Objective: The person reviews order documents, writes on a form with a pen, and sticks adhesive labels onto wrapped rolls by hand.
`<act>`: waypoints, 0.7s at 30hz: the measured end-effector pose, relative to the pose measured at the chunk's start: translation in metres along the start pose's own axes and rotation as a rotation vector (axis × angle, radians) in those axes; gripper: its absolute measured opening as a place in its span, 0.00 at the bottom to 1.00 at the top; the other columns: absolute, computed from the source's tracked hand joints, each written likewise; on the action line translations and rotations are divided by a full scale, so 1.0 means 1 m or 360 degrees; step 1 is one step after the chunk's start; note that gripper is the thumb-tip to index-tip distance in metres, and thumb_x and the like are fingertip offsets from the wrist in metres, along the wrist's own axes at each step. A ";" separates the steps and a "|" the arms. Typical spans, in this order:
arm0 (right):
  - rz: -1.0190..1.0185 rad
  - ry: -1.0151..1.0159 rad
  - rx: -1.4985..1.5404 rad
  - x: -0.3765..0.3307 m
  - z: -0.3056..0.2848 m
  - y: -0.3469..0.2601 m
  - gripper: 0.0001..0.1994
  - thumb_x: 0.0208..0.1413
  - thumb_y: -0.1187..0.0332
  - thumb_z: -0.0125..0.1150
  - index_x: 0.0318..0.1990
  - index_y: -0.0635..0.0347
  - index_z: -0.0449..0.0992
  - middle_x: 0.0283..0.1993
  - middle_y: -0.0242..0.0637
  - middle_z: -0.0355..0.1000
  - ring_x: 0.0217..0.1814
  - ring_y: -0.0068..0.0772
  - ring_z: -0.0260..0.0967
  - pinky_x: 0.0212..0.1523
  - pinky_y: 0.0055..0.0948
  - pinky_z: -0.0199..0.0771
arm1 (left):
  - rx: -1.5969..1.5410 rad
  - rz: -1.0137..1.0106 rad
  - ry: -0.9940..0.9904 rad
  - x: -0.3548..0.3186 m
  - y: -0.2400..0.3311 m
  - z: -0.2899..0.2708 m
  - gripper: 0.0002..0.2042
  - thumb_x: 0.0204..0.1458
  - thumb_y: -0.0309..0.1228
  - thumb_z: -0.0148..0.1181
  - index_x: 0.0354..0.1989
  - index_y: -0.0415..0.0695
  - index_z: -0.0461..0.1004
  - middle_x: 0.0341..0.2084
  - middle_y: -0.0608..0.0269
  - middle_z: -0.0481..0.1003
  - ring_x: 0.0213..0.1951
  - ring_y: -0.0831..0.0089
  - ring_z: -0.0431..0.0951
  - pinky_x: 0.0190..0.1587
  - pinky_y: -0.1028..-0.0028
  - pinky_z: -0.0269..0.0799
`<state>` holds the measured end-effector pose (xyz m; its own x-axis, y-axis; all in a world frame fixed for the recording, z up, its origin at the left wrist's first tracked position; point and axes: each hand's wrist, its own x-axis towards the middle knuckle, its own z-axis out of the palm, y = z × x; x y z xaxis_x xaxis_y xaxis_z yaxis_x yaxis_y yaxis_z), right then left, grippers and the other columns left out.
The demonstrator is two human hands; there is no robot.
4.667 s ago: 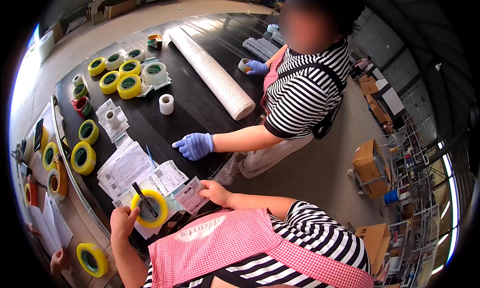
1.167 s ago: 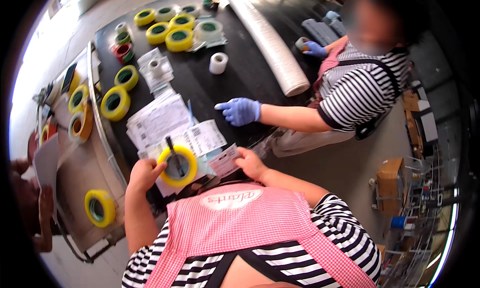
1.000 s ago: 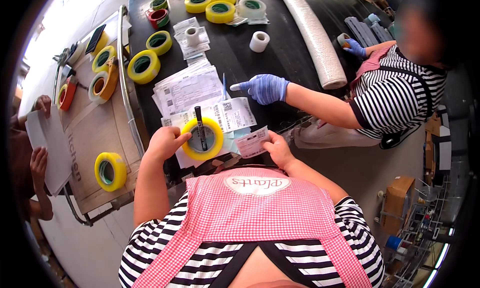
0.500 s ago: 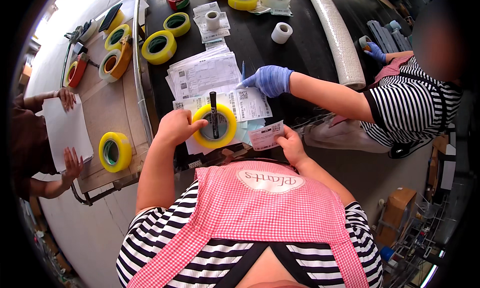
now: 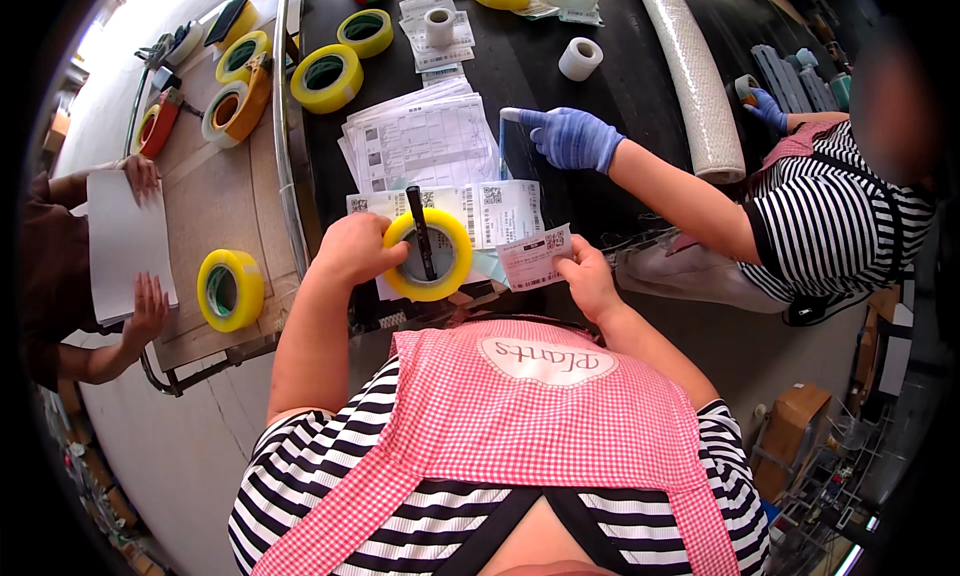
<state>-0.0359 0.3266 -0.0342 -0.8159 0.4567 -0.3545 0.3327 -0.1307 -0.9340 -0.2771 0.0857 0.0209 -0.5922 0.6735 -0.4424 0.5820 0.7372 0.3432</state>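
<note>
My left hand point(image 5: 355, 248) is closed on a yellow tape roll point(image 5: 461, 258), its thumb over the roll's left rim. A black marker point(image 5: 420, 226) stands tilted in the roll's hole. Under and behind the roll lie white shipping labels point(image 5: 507, 212) with barcodes. My right hand point(image 5: 592, 276) pinches a small printed label point(image 5: 534, 257) by its right edge, just right of the roll. Farther back rests a stack of printed forms point(image 5: 425, 148), with a thin blue pen point(image 5: 502, 154) beside it. A co-worker's blue-gloved hand point(image 5: 580, 139) hovers by the pen, forefinger stretched left.
Green-cored yellow tape rolls point(image 5: 327, 80) and small white rolls point(image 5: 580, 59) stand on the black table. A long wrapped roll point(image 5: 690, 86) lies at right. On the left table are another tape roll point(image 5: 230, 290) and tape dispensers point(image 5: 240, 106); someone there holds white sheets point(image 5: 130, 241).
The co-worker's gloved hand has lifted off the labels and shifted right and back. My right hand has raised its label slightly. My left hand keeps its place at the tape roll.
</note>
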 end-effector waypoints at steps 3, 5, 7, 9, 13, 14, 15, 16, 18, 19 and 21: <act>-0.0062 0.0011 -0.0142 -0.001 -0.001 0.002 0.11 0.54 0.79 0.49 0.45 0.64 0.72 0.42 0.32 0.73 0.44 0.21 0.68 0.49 0.23 0.66 | -0.0040 0.0003 0.0008 0.000 0.000 -0.001 0.19 0.42 0.45 0.59 0.29 0.40 0.79 0.27 0.50 0.78 0.34 0.55 0.78 0.40 0.60 0.73; -0.0111 0.0001 -0.0229 -0.001 -0.002 0.003 0.11 0.54 0.79 0.49 0.45 0.64 0.72 0.42 0.32 0.73 0.44 0.21 0.68 0.49 0.23 0.66 | -0.0061 -0.0002 0.0003 0.001 0.001 -0.003 0.19 0.42 0.45 0.59 0.29 0.40 0.79 0.27 0.50 0.78 0.34 0.55 0.78 0.40 0.60 0.73; -0.0086 -0.0009 -0.0112 0.000 -0.003 0.004 0.11 0.54 0.79 0.49 0.45 0.63 0.72 0.42 0.32 0.73 0.45 0.21 0.67 0.49 0.23 0.66 | -0.0087 -0.0016 -0.0026 0.001 0.001 -0.004 0.19 0.42 0.45 0.59 0.30 0.40 0.79 0.27 0.50 0.78 0.34 0.55 0.78 0.40 0.60 0.73; -0.0085 -0.0012 -0.0178 0.002 -0.004 0.006 0.11 0.54 0.79 0.49 0.45 0.63 0.72 0.42 0.31 0.73 0.45 0.21 0.67 0.50 0.23 0.65 | -0.0059 -0.0029 -0.0029 0.002 0.001 -0.005 0.19 0.42 0.45 0.59 0.30 0.40 0.79 0.27 0.50 0.78 0.34 0.55 0.78 0.41 0.61 0.73; -0.0121 0.0001 -0.0259 0.003 -0.005 0.009 0.11 0.54 0.79 0.49 0.45 0.62 0.72 0.42 0.30 0.73 0.45 0.21 0.67 0.50 0.23 0.65 | -0.0075 -0.0008 -0.0025 0.002 0.001 -0.005 0.19 0.42 0.45 0.59 0.30 0.40 0.79 0.28 0.50 0.78 0.34 0.55 0.78 0.41 0.61 0.73; -0.0118 0.0001 -0.0258 0.003 -0.005 0.009 0.11 0.54 0.79 0.49 0.45 0.62 0.72 0.42 0.30 0.73 0.45 0.21 0.67 0.50 0.23 0.65 | -0.0060 -0.0024 -0.0035 0.002 0.001 -0.005 0.19 0.42 0.45 0.59 0.30 0.40 0.79 0.28 0.50 0.78 0.34 0.55 0.78 0.41 0.61 0.73; -0.0115 0.0003 -0.0258 0.003 -0.005 0.009 0.11 0.54 0.79 0.49 0.45 0.62 0.72 0.42 0.30 0.72 0.45 0.21 0.67 0.50 0.23 0.65 | -0.0059 -0.0023 -0.0032 0.002 0.001 -0.005 0.19 0.42 0.46 0.60 0.30 0.40 0.79 0.28 0.50 0.78 0.34 0.54 0.78 0.41 0.61 0.73; -0.0100 0.0016 -0.0234 0.003 -0.005 0.009 0.11 0.54 0.79 0.49 0.45 0.62 0.72 0.42 0.30 0.72 0.46 0.21 0.67 0.50 0.23 0.65 | -0.0072 -0.0011 -0.0031 0.002 0.001 -0.005 0.19 0.42 0.46 0.60 0.30 0.40 0.79 0.28 0.50 0.78 0.34 0.54 0.78 0.41 0.60 0.73; -0.0077 0.0013 -0.0203 0.004 -0.005 0.010 0.11 0.53 0.78 0.51 0.44 0.64 0.74 0.44 0.33 0.71 0.48 0.25 0.67 0.52 0.24 0.65 | -0.0074 -0.0033 -0.0059 0.003 0.002 -0.007 0.20 0.42 0.47 0.60 0.30 0.40 0.79 0.27 0.50 0.78 0.34 0.54 0.78 0.41 0.60 0.73; -0.0040 0.0018 -0.0127 0.004 -0.005 0.010 0.12 0.51 0.77 0.52 0.43 0.65 0.75 0.47 0.35 0.69 0.51 0.28 0.67 0.53 0.26 0.65 | -0.0086 -0.0052 -0.0099 0.003 0.002 -0.008 0.20 0.42 0.48 0.61 0.29 0.40 0.79 0.27 0.50 0.78 0.34 0.54 0.78 0.40 0.60 0.73; -0.0082 0.0007 -0.0208 0.005 -0.006 0.010 0.12 0.52 0.78 0.50 0.44 0.64 0.74 0.44 0.33 0.71 0.48 0.25 0.67 0.52 0.24 0.65 | -0.0077 -0.0085 -0.0145 0.002 0.004 -0.011 0.21 0.43 0.49 0.60 0.29 0.39 0.79 0.28 0.50 0.78 0.35 0.54 0.78 0.40 0.61 0.72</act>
<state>-0.0335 0.3322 -0.0453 -0.8317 0.4636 -0.3057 0.3492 0.0085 -0.9370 -0.2823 0.0903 0.0306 -0.5674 0.6271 -0.5336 0.5221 0.7751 0.3557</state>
